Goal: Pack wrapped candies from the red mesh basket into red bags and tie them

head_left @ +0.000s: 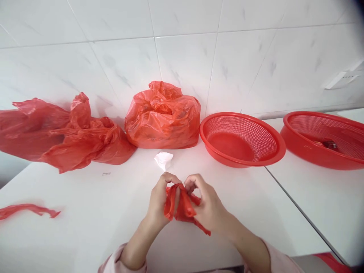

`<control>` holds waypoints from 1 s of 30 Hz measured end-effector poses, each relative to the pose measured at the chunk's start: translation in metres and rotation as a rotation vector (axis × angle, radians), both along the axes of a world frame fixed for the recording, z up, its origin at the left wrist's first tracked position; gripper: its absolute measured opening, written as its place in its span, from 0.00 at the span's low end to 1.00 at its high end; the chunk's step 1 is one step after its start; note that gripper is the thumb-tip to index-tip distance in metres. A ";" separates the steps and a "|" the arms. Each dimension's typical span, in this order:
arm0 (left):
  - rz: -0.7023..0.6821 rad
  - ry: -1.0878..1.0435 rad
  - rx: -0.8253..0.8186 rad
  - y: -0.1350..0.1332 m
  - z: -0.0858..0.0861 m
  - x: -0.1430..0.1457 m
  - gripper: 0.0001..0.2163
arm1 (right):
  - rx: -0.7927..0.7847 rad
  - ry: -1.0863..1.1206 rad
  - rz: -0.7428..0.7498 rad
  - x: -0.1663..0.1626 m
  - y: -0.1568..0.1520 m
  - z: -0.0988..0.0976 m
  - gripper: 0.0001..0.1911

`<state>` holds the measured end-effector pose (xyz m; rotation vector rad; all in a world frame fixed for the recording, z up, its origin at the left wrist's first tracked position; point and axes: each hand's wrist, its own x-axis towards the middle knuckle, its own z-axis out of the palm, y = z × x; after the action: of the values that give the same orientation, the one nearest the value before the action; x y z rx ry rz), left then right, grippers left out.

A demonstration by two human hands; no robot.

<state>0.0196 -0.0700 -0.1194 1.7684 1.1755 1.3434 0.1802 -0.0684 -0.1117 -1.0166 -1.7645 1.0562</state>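
Note:
Low over the white table (pixel 119 204), a crumpled red plastic bag (pixel 184 206) is gathered between both hands. My left hand (pixel 157 201) pinches its upper edge on the left side, thumb and fingers curled in. On the other side, my right hand (pixel 210 206) grips the same bag with bent fingers near the top. Loose ends of the plastic hang below the fingers, one strip pointing down to the right. Whether anything is inside the bag cannot be made out. A crumpled white paper (pixel 164 160) lies just beyond the hands.
Along the tiled wall stand a full red bag (pixel 163 125), a second knotted red bag (pixel 93 140) and a red colander (pixel 241 140). Another red basket (pixel 318 151) at right holds small dark items. A red plastic strip (pixel 31 207) lies at left. A seam crosses the table.

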 end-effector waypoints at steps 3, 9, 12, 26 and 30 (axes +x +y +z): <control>0.124 0.030 0.159 -0.001 -0.008 0.008 0.15 | 0.045 -0.007 -0.003 -0.001 -0.006 0.001 0.15; 0.191 0.072 0.223 -0.001 0.004 0.007 0.09 | -0.299 0.324 0.288 0.016 0.009 0.015 0.14; 0.148 0.205 0.234 -0.002 0.012 0.000 0.09 | -0.372 0.360 0.282 0.017 0.015 0.013 0.08; 0.153 0.164 0.175 -0.014 0.025 -0.030 0.06 | -0.044 -0.132 0.192 0.021 0.000 0.010 0.07; 0.197 0.074 0.046 -0.030 0.041 -0.035 0.04 | -0.093 -0.086 0.272 0.019 -0.009 0.018 0.06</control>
<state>-0.0155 -0.0996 -0.0788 1.7860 1.4005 1.4379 0.1990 -0.0772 -0.0936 -0.9054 -1.9802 1.2891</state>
